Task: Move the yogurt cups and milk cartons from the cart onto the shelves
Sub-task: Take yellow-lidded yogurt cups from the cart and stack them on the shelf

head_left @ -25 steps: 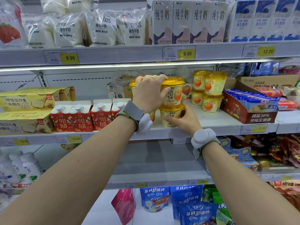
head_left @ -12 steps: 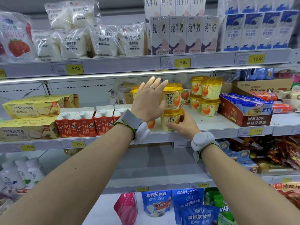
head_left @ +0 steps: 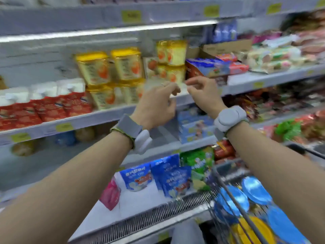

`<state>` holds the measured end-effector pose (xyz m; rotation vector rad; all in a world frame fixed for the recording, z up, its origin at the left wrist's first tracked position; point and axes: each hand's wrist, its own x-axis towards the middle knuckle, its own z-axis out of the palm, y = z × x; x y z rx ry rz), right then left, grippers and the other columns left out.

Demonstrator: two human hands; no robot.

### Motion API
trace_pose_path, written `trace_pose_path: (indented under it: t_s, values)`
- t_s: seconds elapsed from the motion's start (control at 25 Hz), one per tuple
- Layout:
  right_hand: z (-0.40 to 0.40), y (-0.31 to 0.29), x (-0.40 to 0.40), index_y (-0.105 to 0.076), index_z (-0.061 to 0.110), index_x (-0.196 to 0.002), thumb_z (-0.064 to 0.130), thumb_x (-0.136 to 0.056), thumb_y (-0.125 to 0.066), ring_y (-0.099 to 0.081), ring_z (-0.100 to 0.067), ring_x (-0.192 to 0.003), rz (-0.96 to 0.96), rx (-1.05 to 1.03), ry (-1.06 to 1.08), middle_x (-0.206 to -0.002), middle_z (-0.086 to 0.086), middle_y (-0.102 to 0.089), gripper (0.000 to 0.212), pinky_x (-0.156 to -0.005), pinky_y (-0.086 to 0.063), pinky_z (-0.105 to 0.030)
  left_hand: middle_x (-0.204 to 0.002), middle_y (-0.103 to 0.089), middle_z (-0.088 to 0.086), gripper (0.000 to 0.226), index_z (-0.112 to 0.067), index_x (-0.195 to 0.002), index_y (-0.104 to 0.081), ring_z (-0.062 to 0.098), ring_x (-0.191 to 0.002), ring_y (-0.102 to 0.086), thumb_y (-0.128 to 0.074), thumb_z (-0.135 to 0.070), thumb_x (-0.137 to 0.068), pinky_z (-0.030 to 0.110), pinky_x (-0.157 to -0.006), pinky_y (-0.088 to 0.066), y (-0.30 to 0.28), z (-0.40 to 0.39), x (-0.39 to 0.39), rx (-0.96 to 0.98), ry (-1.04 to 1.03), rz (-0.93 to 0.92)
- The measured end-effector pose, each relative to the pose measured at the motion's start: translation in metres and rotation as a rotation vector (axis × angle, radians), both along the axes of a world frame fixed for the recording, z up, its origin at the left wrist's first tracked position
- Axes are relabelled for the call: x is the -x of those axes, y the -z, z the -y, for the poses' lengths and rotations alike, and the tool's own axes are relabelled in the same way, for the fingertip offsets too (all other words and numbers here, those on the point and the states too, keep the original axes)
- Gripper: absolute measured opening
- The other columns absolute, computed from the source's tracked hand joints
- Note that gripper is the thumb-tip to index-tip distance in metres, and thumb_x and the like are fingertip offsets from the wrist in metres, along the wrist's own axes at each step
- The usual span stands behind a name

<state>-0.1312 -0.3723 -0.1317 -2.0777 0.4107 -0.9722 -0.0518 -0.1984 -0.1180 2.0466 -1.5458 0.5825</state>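
Two bare hands hang in front of a chilled supermarket shelf [head_left: 109, 112], both empty, fingers loosely curled and holding nothing. The left hand [head_left: 155, 104] and right hand [head_left: 202, 93] sit close together, just off the shelf's front edge, with open air around them and a bare patch of shelf behind the fingertips.

Yogurt cups [head_left: 109, 76] stand upright on that shelf in two-high stacks, yellow lids up, to the left of the hands; a second stack of cups [head_left: 171, 60] stands behind the hands. Red-and-white milk cartons [head_left: 44, 103] stand upright in a row further left, caps on top, touching one another.

To the right on the same shelf lies a tray of blue packs [head_left: 211, 67] beside wrapped goods. A lit shelf [head_left: 105, 18] with yellow price tags runs above; lower shelves carry blue pouches [head_left: 168, 175] and green packs.

At lower right the wire cart [head_left: 228, 196] holds blue-lidded cups [head_left: 255, 191] and a yellow-lidded one [head_left: 253, 229], lids facing up. The whole frame is motion-blurred, so labels cannot be read.
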Motion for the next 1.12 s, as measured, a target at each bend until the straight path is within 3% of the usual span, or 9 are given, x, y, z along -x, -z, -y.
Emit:
trace_pose_path:
  t_s: [0.16, 0.32, 0.44, 0.52, 0.64, 0.76, 0.96, 1.12]
  values:
    - [0.050, 0.030, 0.080, -0.074, 0.019, -0.085, 0.010, -0.089, -0.061, -0.072, -0.018, -0.077, -0.091, -0.125, 0.101, -0.079, 0.000, -0.073, 0.016, -0.074, -0.060, -0.035, -0.104, -0.069, 0.002, 0.020, -0.015, -0.111, -0.066, 0.023, -0.091, -0.064, -0.058, -0.019, -0.093, 0.038, -0.079, -0.051, 0.065, 0.062, 0.079, -0.242, 0.218, -0.142]
    - [0.090, 0.068, 0.152, -0.075, 0.013, -0.079, 0.016, -0.090, -0.062, -0.062, -0.015, -0.064, -0.446, 0.050, 0.186, -0.069, -0.004, -0.070, 0.017, -0.063, -0.050, -0.031, -0.095, -0.067, 0.010, 0.021, -0.012, -0.100, -0.065, 0.030, -0.085, -0.061, -0.048, -0.024, -0.095, 0.046, -0.073, -0.053, 0.125, 0.112, 0.150, -0.434, 0.359, -0.249]
    - [0.113, 0.115, 0.204, -0.075, 0.002, -0.083, 0.016, -0.093, -0.062, -0.057, -0.021, -0.063, -0.607, 0.056, 0.247, -0.075, -0.019, -0.071, 0.021, -0.058, -0.045, -0.029, -0.100, -0.068, 0.008, 0.022, -0.014, -0.104, -0.063, 0.028, -0.088, -0.062, -0.049, -0.029, -0.096, 0.039, -0.072, -0.051, 0.171, 0.121, 0.173, -0.557, 0.287, -0.378]
    - [0.120, 0.150, 0.226, -0.077, 0.004, -0.089, 0.017, -0.096, -0.060, -0.058, -0.021, -0.063, -0.685, 0.018, 0.267, -0.075, -0.014, -0.071, 0.022, -0.055, -0.041, -0.028, -0.103, -0.070, 0.001, 0.016, -0.021, -0.106, -0.063, 0.023, -0.089, -0.063, -0.057, -0.030, -0.095, 0.038, -0.071, -0.051, 0.192, 0.118, 0.174, -0.660, 0.212, -0.368]
    - [0.116, 0.204, 0.235, -0.076, 0.009, -0.102, 0.017, -0.096, -0.059, -0.060, -0.016, -0.077, -0.785, 0.048, 0.259, -0.089, -0.001, -0.069, 0.020, -0.067, -0.044, -0.025, -0.106, -0.072, -0.004, 0.025, -0.025, -0.117, -0.065, 0.020, -0.095, -0.066, -0.058, -0.029, -0.094, 0.040, -0.077, -0.057, 0.199, 0.122, 0.169, -0.679, 0.198, -0.397]
    - [0.103, 0.244, 0.231, -0.069, 0.011, -0.113, 0.028, -0.096, -0.060, -0.059, -0.022, -0.096, -0.777, 0.154, 0.197, -0.104, -0.004, -0.063, 0.026, -0.082, -0.047, -0.032, -0.111, -0.070, -0.002, 0.029, -0.025, -0.122, -0.064, 0.025, -0.095, -0.067, -0.056, -0.034, -0.095, 0.036, -0.068, -0.050, 0.202, 0.127, 0.167, -0.719, 0.158, -0.353]
    - [0.089, 0.273, 0.227, -0.060, 0.011, -0.128, 0.048, -0.094, -0.057, -0.047, -0.023, -0.107, -0.809, 0.347, 0.121, -0.115, -0.004, -0.056, 0.050, -0.093, -0.043, -0.037, -0.087, -0.064, 0.005, 0.019, -0.013, -0.099, -0.064, 0.024, -0.072, -0.064, -0.056, -0.029, -0.094, 0.032, -0.052, -0.042, 0.204, 0.131, 0.170, -0.764, 0.085, -0.278]
    - [0.082, 0.279, 0.234, -0.057, 0.007, -0.136, 0.060, -0.092, -0.048, -0.046, -0.026, -0.114, -0.744, 0.399, 0.124, -0.125, -0.008, -0.057, 0.070, -0.099, -0.041, -0.038, -0.078, -0.054, 0.004, 0.018, -0.013, -0.085, -0.058, 0.024, -0.066, -0.058, -0.059, -0.029, -0.093, 0.032, -0.052, -0.041, 0.201, 0.130, 0.175, -0.784, 0.050, -0.253]
